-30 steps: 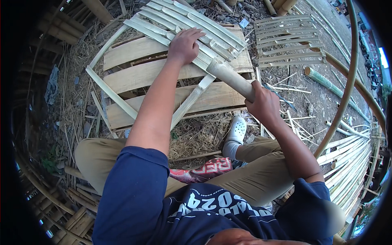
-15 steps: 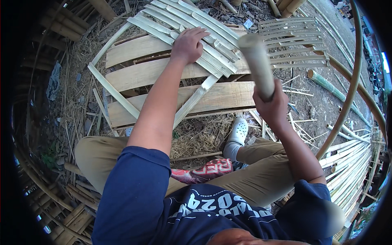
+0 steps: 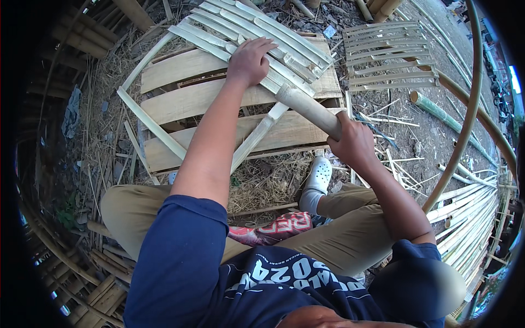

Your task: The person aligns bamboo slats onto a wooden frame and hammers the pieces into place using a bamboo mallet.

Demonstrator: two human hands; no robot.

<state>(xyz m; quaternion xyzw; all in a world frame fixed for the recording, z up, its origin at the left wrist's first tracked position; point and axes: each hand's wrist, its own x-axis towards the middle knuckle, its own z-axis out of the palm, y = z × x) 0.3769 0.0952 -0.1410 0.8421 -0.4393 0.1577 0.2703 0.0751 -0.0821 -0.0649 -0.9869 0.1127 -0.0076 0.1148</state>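
Observation:
A panel of split bamboo slats (image 3: 254,24) lies at a slant over a low wooden pallet (image 3: 180,104). My left hand (image 3: 249,61) rests on top of the slats with its fingers stretched across them; its thumb side is partly hidden. My right hand (image 3: 353,136) is wrapped round the near end of a short, thick bamboo club (image 3: 309,112). The club points up and left, its far end at the lower edge of the slats, where a bamboo frame rail (image 3: 262,131) meets them. Whether the club touches them, I cannot tell.
A second slatted bamboo panel (image 3: 388,54) lies at the far right. Beyond it are a green bamboo pole (image 3: 451,123), a curved bamboo pole (image 3: 473,104) and a pile of split strips (image 3: 467,218). Straw and offcuts cover the ground. My shoe (image 3: 319,176) stands beside the pallet.
The bamboo club has swung down and left, from raised upright to low over the lower edge of the slats. My left hand has barely moved.

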